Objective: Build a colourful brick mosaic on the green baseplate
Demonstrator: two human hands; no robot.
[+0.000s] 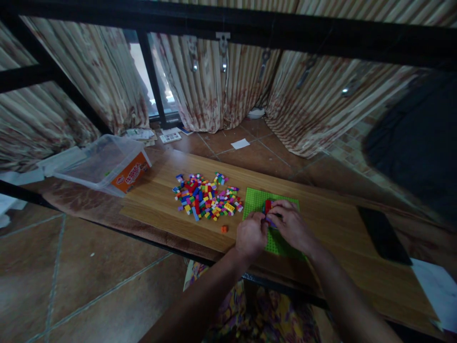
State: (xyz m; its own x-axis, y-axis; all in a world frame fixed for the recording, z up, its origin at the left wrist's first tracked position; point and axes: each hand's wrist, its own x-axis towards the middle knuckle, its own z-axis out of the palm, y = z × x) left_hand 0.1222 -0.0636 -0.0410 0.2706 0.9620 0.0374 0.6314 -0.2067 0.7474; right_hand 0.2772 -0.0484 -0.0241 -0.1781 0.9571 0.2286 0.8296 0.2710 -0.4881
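Note:
A green studded baseplate (276,243) lies on the wooden board, partly hidden under my hands. On it sits a small cluster of toy bricks (268,206), with red, blue and purple parts showing. My left hand (252,234) is closed at the cluster's near left side, fingertips pressed together at the bricks. From the right, my right hand (291,224) reaches over the cluster with bent fingers pinching at it. My fingers hide much of the cluster, and any single brick between them is too small to make out.
Left of the baseplate spreads a heap of loose coloured bricks (203,196). One orange brick (224,229) lies apart, nearer me. A clear plastic bin (96,166) with an orange label stands at the far left. A dark flat phone-like slab (383,235) and white paper (437,290) lie right.

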